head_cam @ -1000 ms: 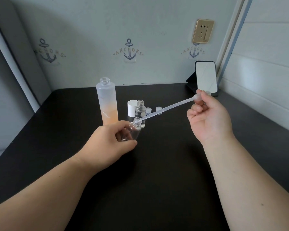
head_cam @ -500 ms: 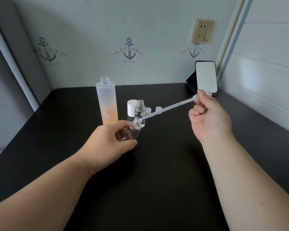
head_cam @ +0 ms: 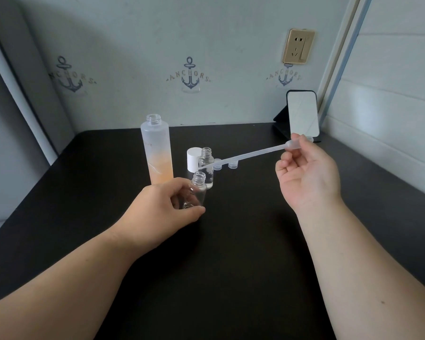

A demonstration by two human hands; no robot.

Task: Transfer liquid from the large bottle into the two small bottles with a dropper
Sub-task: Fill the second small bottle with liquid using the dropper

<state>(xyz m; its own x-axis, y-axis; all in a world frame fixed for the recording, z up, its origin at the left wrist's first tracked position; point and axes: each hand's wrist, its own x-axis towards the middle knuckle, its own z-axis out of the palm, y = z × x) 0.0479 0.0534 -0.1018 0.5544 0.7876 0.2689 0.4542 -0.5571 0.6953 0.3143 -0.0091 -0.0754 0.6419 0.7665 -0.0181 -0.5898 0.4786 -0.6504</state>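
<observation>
Two hands were busy: the left hand [head_cam: 165,207] gripped a small clear bottle [head_cam: 196,191] near the worktop [head_cam: 231,266] middle, while the right hand [head_cam: 307,175] pinched the dropper [head_cam: 250,154] bulb, tip above the second small bottle [head_cam: 206,168]. Toward the back edge stood the large bottle [head_cam: 156,148], uncapped.

1. A black bench [head_cam: 231,278] fills the corner, its back edge against a pale grey-blue wall [head_cam: 138,33].
2. Three navy anchor prints [head_cam: 190,74] run along that wall above the bench.
3. A gold socket plate [head_cam: 298,46] sits right of the middle anchor, higher up.
4. White panelling [head_cam: 398,94] closes the bench's right side.
5. Below the socket a small mirror [head_cam: 303,113] stands propped on the bench.
</observation>
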